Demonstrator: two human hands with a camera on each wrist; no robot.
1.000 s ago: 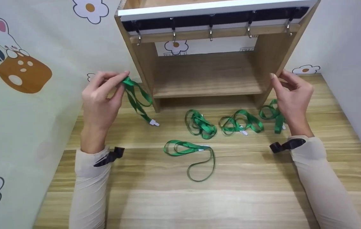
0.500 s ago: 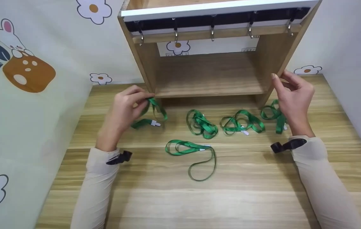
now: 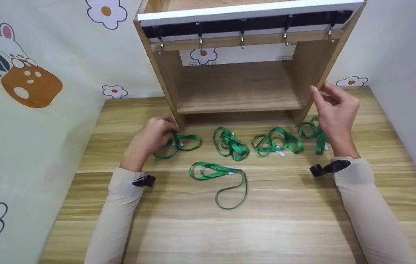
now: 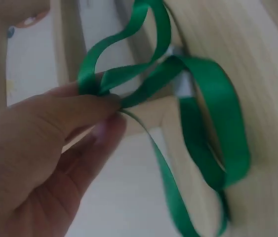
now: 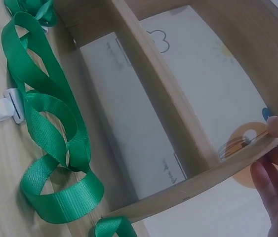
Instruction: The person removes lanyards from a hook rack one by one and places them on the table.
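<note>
My left hand (image 3: 154, 135) pinches a green lanyard (image 4: 218, 108) between thumb and fingers, low beside the left foot of a wooden shelf unit (image 3: 240, 86). Loops of that ribbon spread over the tabletop, with a white clip partly hidden among them in the left wrist view. My right hand (image 3: 338, 113) grips the front edge of the unit's right side panel, thumb on one face and fingers on the other. Near that wrist lies another green lanyard (image 3: 317, 134), partly covered by the hand.
Two bunched lanyards, one at the middle (image 3: 231, 145) and one further right (image 3: 277, 141), lie before the unit. Closer to me is a looser lanyard (image 3: 215, 170). Several metal hooks (image 3: 242, 40) hang under the unit's white top edge. Patterned walls stand behind and at the left.
My left hand has moved right and down with the lanyard, from left of the unit to the tabletop by its left foot. The right hand keeps its grip on the side panel.
</note>
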